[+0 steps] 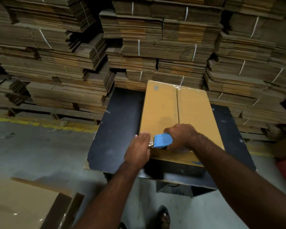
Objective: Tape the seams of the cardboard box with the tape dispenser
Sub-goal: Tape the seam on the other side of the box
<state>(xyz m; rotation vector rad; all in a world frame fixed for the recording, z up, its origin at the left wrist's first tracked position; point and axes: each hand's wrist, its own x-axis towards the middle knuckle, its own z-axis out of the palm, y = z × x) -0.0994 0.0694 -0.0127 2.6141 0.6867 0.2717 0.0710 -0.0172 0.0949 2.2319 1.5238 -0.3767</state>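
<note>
A closed cardboard box lies on a black table, its centre seam running away from me. Clear tape shines on its far edge. My right hand grips a blue tape dispenser that rests on the box near its front left corner. My left hand lies flat with straight fingers on the box's left edge, pressing the tape end just left of the dispenser's mouth.
Tall stacks of bundled flat cardboard wall off the space behind the table. Flattened cardboard lies on the grey floor at the lower left. A yellow floor line runs at the left. A sandalled foot shows below.
</note>
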